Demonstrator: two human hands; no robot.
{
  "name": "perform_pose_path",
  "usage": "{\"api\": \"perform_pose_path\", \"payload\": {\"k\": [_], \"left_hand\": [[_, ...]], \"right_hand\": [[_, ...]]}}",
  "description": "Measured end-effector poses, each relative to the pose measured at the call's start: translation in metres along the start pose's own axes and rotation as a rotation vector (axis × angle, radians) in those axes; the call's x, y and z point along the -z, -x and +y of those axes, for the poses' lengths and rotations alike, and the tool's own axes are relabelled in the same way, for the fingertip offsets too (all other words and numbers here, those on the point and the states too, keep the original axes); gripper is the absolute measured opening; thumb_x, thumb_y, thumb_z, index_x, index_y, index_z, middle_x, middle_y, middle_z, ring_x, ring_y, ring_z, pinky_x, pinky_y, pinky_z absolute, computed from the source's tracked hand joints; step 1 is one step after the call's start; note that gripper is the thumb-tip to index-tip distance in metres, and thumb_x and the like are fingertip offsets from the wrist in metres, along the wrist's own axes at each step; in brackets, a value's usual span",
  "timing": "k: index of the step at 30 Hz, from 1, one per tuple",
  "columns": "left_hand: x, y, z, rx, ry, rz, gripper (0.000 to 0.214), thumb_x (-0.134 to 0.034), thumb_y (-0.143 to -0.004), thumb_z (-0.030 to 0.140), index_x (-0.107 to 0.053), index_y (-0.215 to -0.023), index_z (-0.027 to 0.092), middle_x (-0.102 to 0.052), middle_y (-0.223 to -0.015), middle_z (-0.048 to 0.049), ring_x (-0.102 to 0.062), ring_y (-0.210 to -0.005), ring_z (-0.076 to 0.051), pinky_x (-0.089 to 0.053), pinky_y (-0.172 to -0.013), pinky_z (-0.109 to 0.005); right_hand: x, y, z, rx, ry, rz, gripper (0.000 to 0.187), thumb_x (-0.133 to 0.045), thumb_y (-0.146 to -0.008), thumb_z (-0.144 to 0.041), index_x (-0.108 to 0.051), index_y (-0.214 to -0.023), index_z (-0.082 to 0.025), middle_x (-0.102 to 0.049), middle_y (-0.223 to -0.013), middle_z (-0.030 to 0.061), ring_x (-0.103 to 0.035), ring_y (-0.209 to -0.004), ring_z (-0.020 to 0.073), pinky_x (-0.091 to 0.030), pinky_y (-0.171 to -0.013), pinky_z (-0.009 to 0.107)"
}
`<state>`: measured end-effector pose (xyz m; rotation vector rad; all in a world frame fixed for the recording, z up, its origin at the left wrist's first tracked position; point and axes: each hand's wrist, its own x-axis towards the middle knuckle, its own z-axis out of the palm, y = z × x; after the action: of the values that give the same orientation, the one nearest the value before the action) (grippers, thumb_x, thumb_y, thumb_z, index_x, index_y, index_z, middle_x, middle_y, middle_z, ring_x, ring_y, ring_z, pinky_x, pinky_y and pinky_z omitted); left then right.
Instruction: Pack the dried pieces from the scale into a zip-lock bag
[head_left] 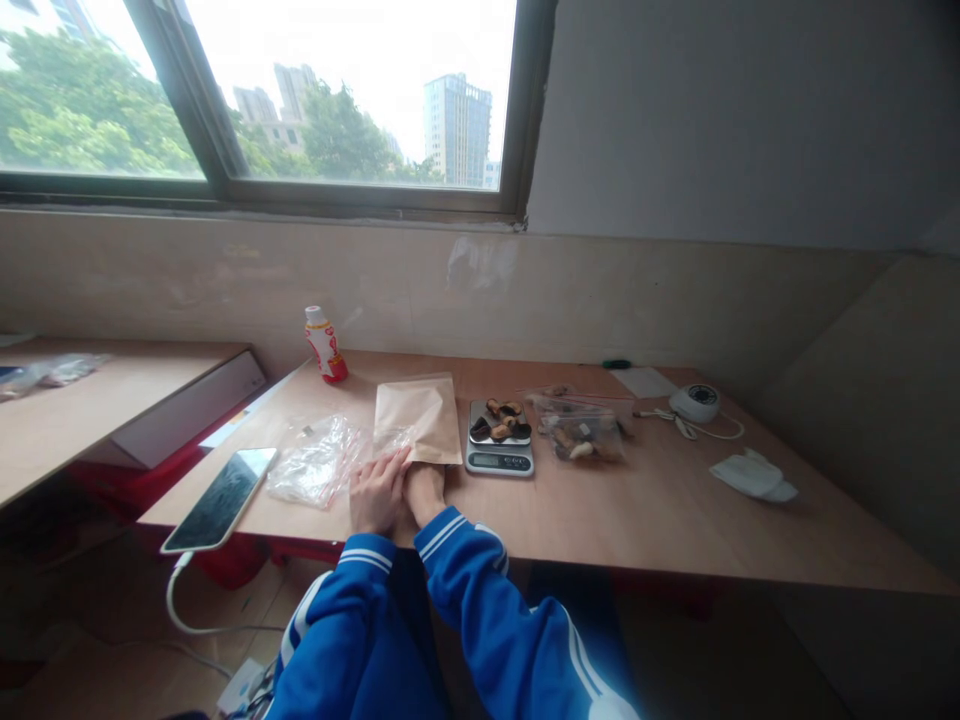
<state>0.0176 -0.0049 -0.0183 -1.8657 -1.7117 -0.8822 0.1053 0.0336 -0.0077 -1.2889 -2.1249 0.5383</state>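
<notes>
Reaching forward, left hand lies flat over right hand, its fingers hidden at a kraft paper bag, grip unclear.

Place: a plain, sparsely furnished work room, seen from just beside the table.

Window: a wide metal-framed window, looking out on tower blocks and treetops.

Walls: bare grey plaster above a scuffed beige panel.

Furniture: a long wooden-topped table along the wall, with a second table beside it.

On the table: a digital scale, a kraft paper bag, a zip bag of dried pieces and a smartphone on a charging cable.
</notes>
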Motion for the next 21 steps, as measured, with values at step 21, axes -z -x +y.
{"api": "perform_pose_path", "payload": {"k": [21], "left_hand": [[0.001, 0.0, 0.001, 0.012, -0.005, 0.017, 0.032, -0.044, -0.092, 0.033, -0.064, -0.115, 0.027, -0.071, -0.101, -0.0037, -0.061, -0.085, -0.021, -0.035, -0.077, -0.035]], "right_hand": [[0.073, 0.079, 0.016, -0.029, -0.437, 0.153, 0.017, -0.068, -0.077, -0.027, -0.061, -0.091, -0.02, -0.065, -0.089, 0.0032, -0.06, -0.083, 0.0184, -0.05, -0.079, 0.032]]}}
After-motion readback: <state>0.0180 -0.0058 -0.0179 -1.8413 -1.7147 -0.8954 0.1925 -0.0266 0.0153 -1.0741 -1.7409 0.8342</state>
